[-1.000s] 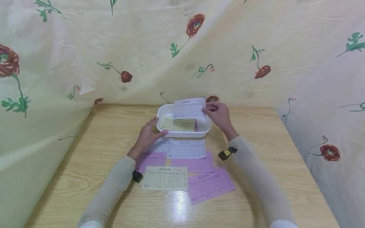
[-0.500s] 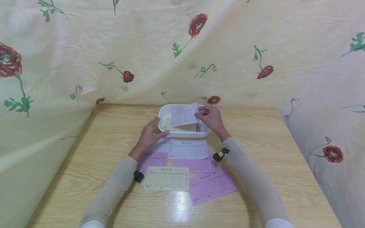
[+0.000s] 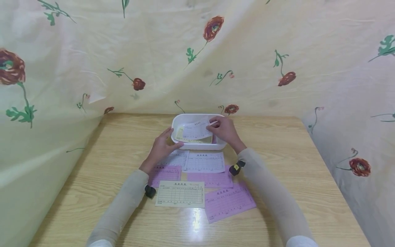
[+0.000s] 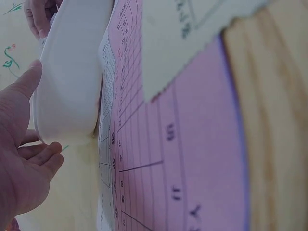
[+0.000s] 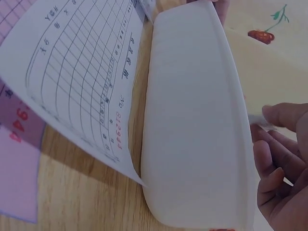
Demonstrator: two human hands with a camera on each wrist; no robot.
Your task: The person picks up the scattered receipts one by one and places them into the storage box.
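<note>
A white plastic tray (image 3: 200, 146) with rounded corners stands at the back of the table. My left hand (image 3: 161, 147) holds its left end, thumb at the front rim and fingers at the side. In the left wrist view, that thumb (image 4: 30, 81) touches the rim. Inside the tray lie a yellow receipt slip (image 3: 187, 140) and a bit of a pink one. Over them, my right hand (image 3: 224, 131) pinches the right edge of a white receipt slip (image 3: 196, 130), which tilts down to the left. The tray wall hides most of this slip in the right wrist view.
In front of the tray lie white slips (image 3: 206, 162), pink slips (image 3: 229, 202) and a yellow slip (image 3: 180, 194), some overlapping. One white slip (image 5: 91, 67) curls up beside the tray in the right wrist view. A flowered cloth (image 3: 172, 51) hangs behind the wooden table (image 3: 277, 151).
My right hand has moved left and down, lowering the white slip from above the tray's back rim to over the yellow slip inside. The left hand stays at the tray's left end.
</note>
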